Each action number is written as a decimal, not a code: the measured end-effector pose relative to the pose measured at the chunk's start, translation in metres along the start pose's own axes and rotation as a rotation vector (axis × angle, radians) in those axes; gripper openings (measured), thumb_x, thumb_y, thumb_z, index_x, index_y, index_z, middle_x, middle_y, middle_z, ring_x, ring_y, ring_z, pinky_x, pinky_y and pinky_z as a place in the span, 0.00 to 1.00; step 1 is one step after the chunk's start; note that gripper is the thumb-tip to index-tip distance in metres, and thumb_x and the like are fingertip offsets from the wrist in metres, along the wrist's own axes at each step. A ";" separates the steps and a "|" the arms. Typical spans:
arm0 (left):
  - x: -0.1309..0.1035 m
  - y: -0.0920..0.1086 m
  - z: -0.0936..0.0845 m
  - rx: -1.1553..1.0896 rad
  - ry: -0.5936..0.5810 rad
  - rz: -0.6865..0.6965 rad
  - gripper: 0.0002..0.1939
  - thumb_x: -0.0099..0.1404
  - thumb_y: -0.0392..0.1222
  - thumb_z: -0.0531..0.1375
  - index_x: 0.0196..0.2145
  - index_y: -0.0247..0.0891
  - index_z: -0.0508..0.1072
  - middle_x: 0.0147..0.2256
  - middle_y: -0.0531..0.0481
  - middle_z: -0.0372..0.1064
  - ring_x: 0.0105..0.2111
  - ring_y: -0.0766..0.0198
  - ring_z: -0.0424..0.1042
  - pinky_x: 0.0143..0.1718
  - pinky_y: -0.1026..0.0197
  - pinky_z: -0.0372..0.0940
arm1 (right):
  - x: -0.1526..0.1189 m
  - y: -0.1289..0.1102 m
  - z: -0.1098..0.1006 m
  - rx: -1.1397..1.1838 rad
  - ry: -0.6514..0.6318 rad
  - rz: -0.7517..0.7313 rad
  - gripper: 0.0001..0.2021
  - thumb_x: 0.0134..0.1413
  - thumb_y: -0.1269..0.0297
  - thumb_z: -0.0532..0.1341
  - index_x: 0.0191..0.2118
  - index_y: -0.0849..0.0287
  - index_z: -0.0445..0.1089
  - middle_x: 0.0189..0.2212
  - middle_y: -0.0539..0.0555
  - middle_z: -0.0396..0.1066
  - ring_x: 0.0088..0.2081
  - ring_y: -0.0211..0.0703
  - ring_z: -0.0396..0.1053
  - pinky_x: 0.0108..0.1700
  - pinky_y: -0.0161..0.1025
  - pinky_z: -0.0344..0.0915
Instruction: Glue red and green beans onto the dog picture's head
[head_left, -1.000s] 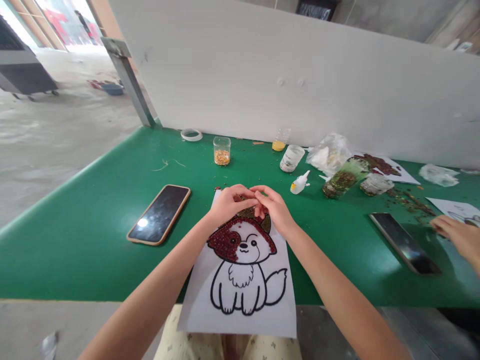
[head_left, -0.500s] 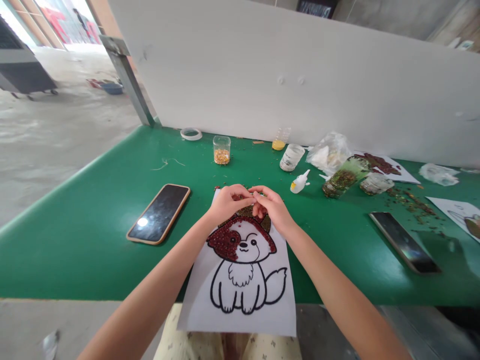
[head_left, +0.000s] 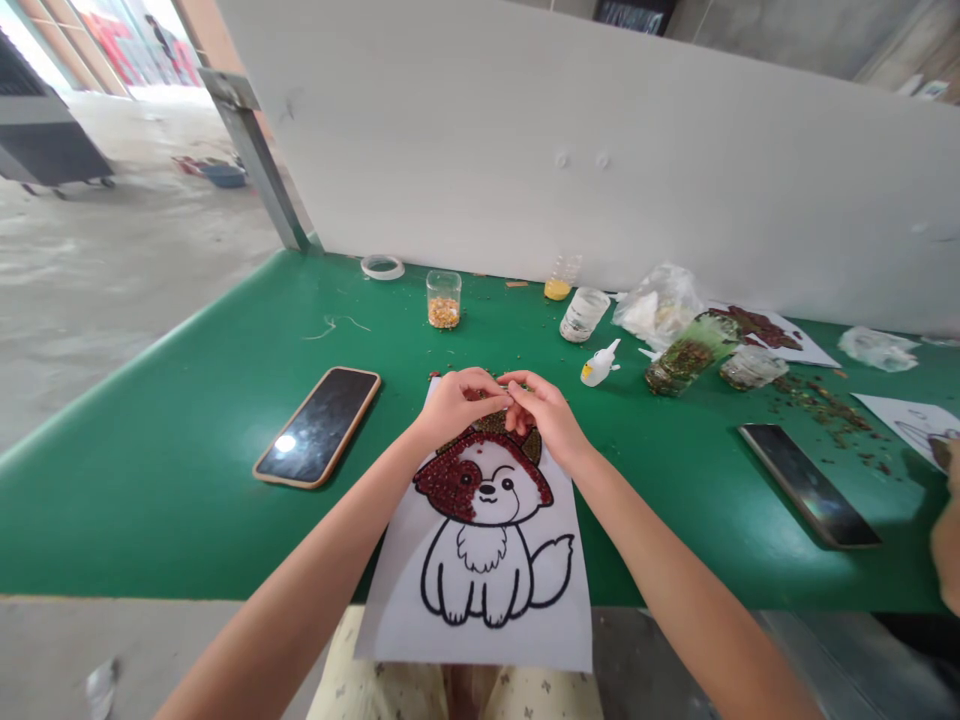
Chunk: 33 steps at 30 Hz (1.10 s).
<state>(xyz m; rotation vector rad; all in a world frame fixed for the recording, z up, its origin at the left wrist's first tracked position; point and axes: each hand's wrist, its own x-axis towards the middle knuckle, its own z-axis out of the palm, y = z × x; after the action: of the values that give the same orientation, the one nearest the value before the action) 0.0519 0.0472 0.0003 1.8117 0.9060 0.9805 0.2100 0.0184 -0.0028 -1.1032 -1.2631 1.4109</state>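
Left hand [head_left: 466, 408] and right hand [head_left: 546, 408] remain curled, fingertips together, over the top of the drawing sheet [head_left: 484, 550] on the green table [head_left: 187, 400], any grasp too obscured to tell; only a co-worker's hand [head_left: 948, 540] has re-entered, leaving work at 1 spot.

The left hand [head_left: 459, 402] and right hand [head_left: 545, 408] are covering the top of the animal drawing [head_left: 484, 590]; whether they are gripping anything is proving too small to tell. The right edge is cutting off a co-worker's arm [head_left: 949, 540] and another drawing [head_left: 909, 418]. A distant figure [head_left: 160, 42] is appearing blurred.
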 end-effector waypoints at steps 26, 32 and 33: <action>0.005 -0.021 -0.015 0.422 0.298 -0.152 0.09 0.52 0.45 0.63 0.21 0.37 0.73 0.26 0.51 0.69 0.29 0.64 0.66 0.33 0.61 0.59 | -0.022 -0.011 0.004 -1.108 -0.310 -0.514 0.05 0.53 0.73 0.57 0.30 0.59 0.68 0.32 0.52 0.66 0.39 0.41 0.62 0.40 0.37 0.59; 0.006 -0.023 -0.019 0.519 0.370 -0.162 0.12 0.59 0.44 0.56 0.22 0.37 0.71 0.24 0.51 0.66 0.27 0.65 0.62 0.32 0.61 0.56 | -0.020 -0.001 0.007 -1.172 -0.345 -0.504 0.04 0.54 0.72 0.58 0.31 0.59 0.70 0.32 0.52 0.66 0.39 0.41 0.62 0.39 0.37 0.58; 0.006 -0.023 -0.019 0.521 0.379 -0.169 0.13 0.60 0.44 0.55 0.22 0.37 0.71 0.24 0.51 0.65 0.27 0.65 0.62 0.31 0.61 0.56 | -0.020 0.000 0.007 -1.179 -0.350 -0.501 0.04 0.54 0.72 0.58 0.32 0.59 0.70 0.32 0.52 0.66 0.39 0.41 0.63 0.39 0.37 0.58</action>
<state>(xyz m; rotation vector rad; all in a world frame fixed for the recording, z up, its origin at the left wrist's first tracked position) 0.0334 0.0671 -0.0130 1.9527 1.6453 1.0641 0.2063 -0.0025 -0.0016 -1.1134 -2.5505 0.3898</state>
